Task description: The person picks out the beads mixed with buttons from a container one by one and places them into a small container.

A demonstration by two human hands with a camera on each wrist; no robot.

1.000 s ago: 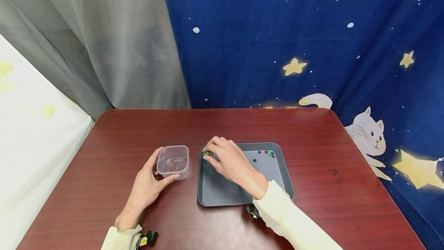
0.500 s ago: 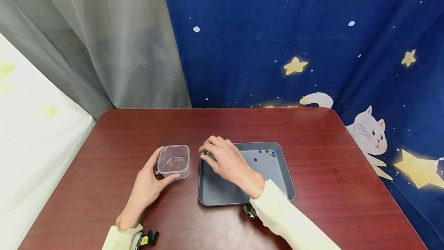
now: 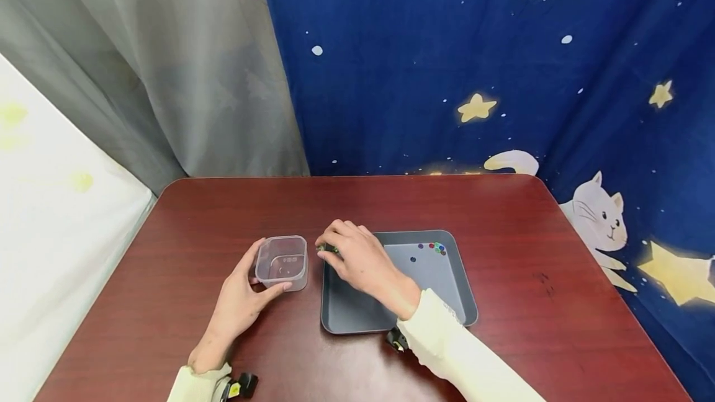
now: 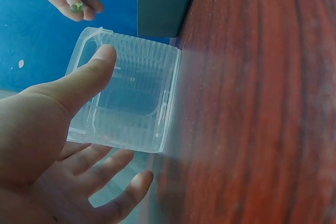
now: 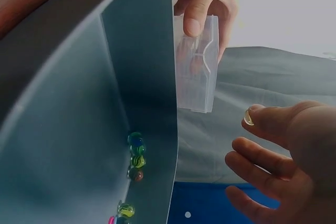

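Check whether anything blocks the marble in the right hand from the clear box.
Nothing visible does. The right hand holds the marble above the rim of the tray, and the gap to the clear box looks open. The left hand holds the box with its thumb at the near side, off the direct line.

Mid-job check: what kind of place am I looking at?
Probably a curtained-off indoor recording corner: a reddish-brown wood-grain table stands before a dark blue fabric curtain printed with yellow stars and a plain grey fabric curtain.
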